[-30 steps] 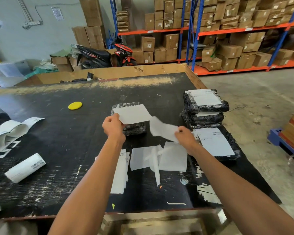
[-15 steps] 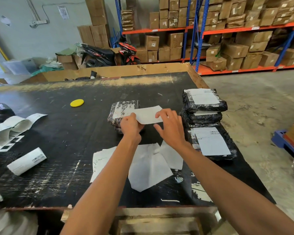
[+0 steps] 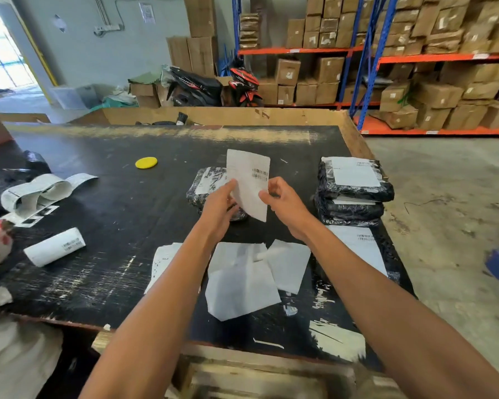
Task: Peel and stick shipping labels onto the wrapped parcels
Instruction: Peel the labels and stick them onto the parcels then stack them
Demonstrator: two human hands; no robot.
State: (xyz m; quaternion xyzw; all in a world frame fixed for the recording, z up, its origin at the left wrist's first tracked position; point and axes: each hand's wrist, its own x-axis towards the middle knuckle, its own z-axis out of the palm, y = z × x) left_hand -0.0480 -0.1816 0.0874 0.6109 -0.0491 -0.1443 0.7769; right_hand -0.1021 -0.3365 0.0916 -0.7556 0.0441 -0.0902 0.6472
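Since half a second earlier the label (image 3: 249,184) had been lifted from flat over the parcel (image 3: 206,185) to near-upright, barcode facing the camera. Left hand (image 3: 219,204) pinched its left edge; right hand (image 3: 283,203) pinched its right edge, both clamped on the one sheet. One unlabelled-looking black parcel lay directly behind it on the table (image 3: 98,254). To the right: a stack (image 3: 355,191) of three labelled parcels, plus one more (image 3: 357,249) in front. Three backing sheets (image 3: 239,280) lay below the hands. One label roll (image 3: 55,246) sat at left.
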